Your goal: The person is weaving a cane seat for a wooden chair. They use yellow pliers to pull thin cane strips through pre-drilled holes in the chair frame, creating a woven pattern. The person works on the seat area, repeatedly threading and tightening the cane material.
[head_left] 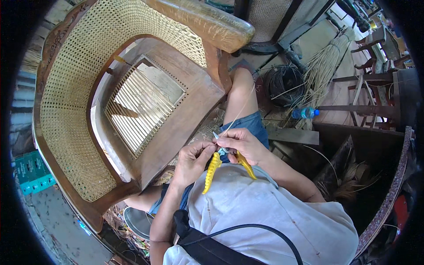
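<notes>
Close before my body, my two hands almost meet at the fingertips. My left hand (193, 162) is closed in a pinch; what lies between its fingers is too small to make out. Closed round yellow-handled cutters (212, 173) is my right hand (244, 144), the handles spread and the metal tip pointing away from me. A thin cane strand (239, 113) rises from the right fingertips toward the chair's front leg. To the left, a wooden armchair (185, 119) with a woven cane back leans tilted. Parallel cane strands (138, 108) span part of its seat opening.
A dark coil (285, 86) sits in a container beyond my knee, beside a long cane bundle (324, 66). A blue-capped bottle (304, 113) lies nearby. More wooden furniture (375, 84) stands at right. Green boxes (34, 172) are at far left.
</notes>
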Demonstrator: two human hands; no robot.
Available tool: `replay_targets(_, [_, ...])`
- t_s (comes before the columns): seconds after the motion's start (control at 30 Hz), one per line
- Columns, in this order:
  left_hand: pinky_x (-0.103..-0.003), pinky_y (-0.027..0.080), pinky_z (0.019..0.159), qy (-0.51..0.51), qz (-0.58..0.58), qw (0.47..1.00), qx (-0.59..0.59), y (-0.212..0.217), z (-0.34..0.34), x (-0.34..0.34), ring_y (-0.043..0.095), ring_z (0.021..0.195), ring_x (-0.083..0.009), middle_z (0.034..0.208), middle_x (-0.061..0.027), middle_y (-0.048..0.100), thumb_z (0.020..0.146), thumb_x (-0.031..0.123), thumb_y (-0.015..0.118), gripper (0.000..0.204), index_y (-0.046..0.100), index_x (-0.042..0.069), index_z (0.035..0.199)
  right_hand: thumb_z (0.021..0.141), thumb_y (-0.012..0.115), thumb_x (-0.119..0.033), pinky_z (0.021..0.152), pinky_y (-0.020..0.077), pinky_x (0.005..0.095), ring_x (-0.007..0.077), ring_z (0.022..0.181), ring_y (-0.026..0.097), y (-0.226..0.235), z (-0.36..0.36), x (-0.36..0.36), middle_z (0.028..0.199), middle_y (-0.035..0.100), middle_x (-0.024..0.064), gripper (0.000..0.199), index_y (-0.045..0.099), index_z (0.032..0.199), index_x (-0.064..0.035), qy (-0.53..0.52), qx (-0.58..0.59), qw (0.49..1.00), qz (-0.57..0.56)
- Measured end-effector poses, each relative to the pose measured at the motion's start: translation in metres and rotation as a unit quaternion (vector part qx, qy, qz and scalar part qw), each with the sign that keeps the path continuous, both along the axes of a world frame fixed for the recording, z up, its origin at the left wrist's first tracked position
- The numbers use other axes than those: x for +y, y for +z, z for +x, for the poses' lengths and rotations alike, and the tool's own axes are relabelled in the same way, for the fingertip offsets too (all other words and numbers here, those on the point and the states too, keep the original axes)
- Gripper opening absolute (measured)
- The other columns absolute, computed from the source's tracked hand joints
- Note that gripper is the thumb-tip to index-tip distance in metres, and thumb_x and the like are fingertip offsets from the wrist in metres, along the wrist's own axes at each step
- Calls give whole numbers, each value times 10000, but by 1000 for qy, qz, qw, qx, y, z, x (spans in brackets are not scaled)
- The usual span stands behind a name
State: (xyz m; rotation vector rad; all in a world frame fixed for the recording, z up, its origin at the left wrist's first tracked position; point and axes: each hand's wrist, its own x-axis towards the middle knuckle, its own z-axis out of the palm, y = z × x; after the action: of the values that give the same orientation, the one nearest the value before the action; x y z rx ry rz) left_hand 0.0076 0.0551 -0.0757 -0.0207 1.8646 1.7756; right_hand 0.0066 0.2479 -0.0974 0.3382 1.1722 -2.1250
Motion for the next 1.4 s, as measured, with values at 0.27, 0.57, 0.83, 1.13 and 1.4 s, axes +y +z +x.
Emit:
replay_targets(0.27, [-246,456,610,-27,-82,993,74,8,18,-29,548,673,-72,736,-37,635,887,49,598,106,657,-38,891,877,664,-184,349,350,217,79,394,484,1,-21,25,604,545,16,200,658,812,5,5,19,997,79])
replay_targets(0.57, [-245,468,675,-46,-103,989,91,31,30,-54,588,726,-109,793,-81,659,871,31,611,89,663,-37,895,858,666,-191,358,350,216,87,388,478,11,-51,88,625,602,45,215,679,863,24,-34,54,982,176])
replay_targets(0.83, [-253,471,664,-49,-103,981,160,15,-10,-14,583,729,-101,798,-76,659,902,103,583,153,662,-25,931,899,584,-263,414,373,227,82,479,487,7,-73,168,749,592,19,289,662,1066,-41,-179,20,970,164])
replay_targets(1.13, [-286,483,660,-73,-56,991,101,-15,-19,13,580,705,-107,773,-102,655,885,137,608,159,664,-7,925,922,573,-273,340,358,196,67,384,476,-4,-23,37,699,600,15,274,658,998,-24,-60,38,986,152])
replay_targets(1.4, [-201,288,375,26,5,996,-89,-14,-3,-34,426,455,-8,598,43,543,914,190,619,161,690,48,886,846,598,-215,367,293,188,31,437,382,30,-73,104,722,524,-16,293,618,1101,-72,-110,35,973,201])
